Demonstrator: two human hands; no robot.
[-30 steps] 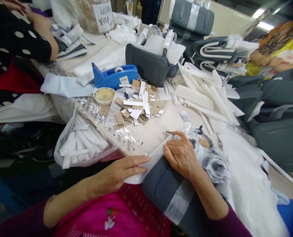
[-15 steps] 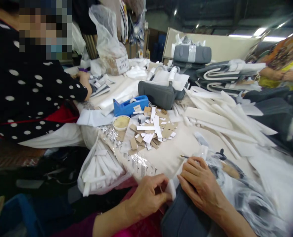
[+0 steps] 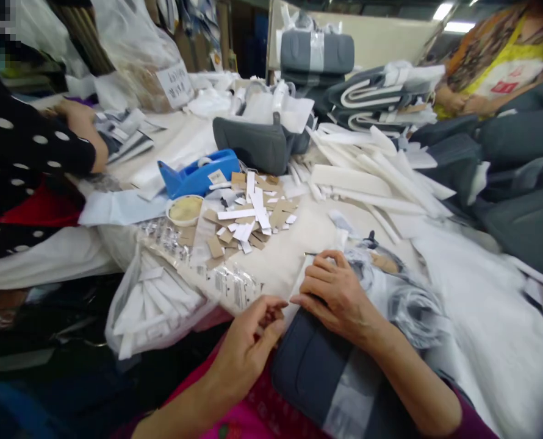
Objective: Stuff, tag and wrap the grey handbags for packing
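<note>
A dark grey padded cushion (image 3: 312,372) with a clear tape band lies against my lap at the table's near edge. My right hand (image 3: 333,292) rests on its top edge, fingers curled over a white sheet (image 3: 299,274) and a thin metal tool. My left hand (image 3: 248,344) sits just left of the cushion, fingertips pinched at the corner of that white sheet. A pile of brown and white paper strips (image 3: 248,216) lies a little beyond both hands.
A blue tape dispenser (image 3: 198,174) and a small round dish (image 3: 184,209) stand behind the strips. A plastic bag of white strips (image 3: 155,299) hangs at the left. White foam bars (image 3: 367,171) and grey cushions (image 3: 255,143) crowd the back and right. Other people work at left and far right.
The camera swung up and back down. My left hand went from lying flat on the white sheet to pinching its corner near the cushion; my right hand stayed on the cushion's edge.
</note>
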